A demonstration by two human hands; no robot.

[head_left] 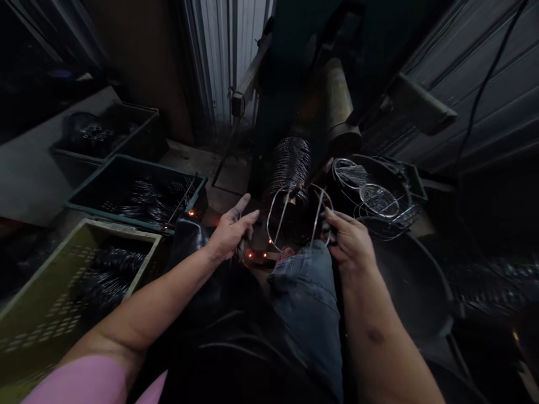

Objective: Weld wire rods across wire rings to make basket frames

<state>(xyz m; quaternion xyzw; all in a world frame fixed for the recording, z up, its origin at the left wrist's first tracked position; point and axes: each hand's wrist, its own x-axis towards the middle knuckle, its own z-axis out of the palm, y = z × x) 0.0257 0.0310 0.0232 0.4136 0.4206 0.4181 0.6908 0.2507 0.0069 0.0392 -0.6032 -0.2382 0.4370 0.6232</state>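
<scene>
My right hand point(350, 238) pinches the right edge of a round wire frame point(318, 217), a thin metal ring with two straight bars across it. The ring is held above my right knee, in front of the machine. To its left, apart from the ring, is my left hand point(233, 227), with index finger and thumb stretched out; its lower fingers are partly hidden and I see nothing held there. Just beyond the ring, a stack of dark wire rings point(290, 163) sits at the machine. Small orange sparks point(257, 255) glow below, between my hands.
On the left stand a yellow crate point(80, 224) and a green crate point(126, 160), both holding dark wire pieces. At right, a round tub point(408, 191) contains more wire frames, with a larger dark basin point(421, 292) nearer me. A thick metal cylinder point(339, 95) projects from the machine.
</scene>
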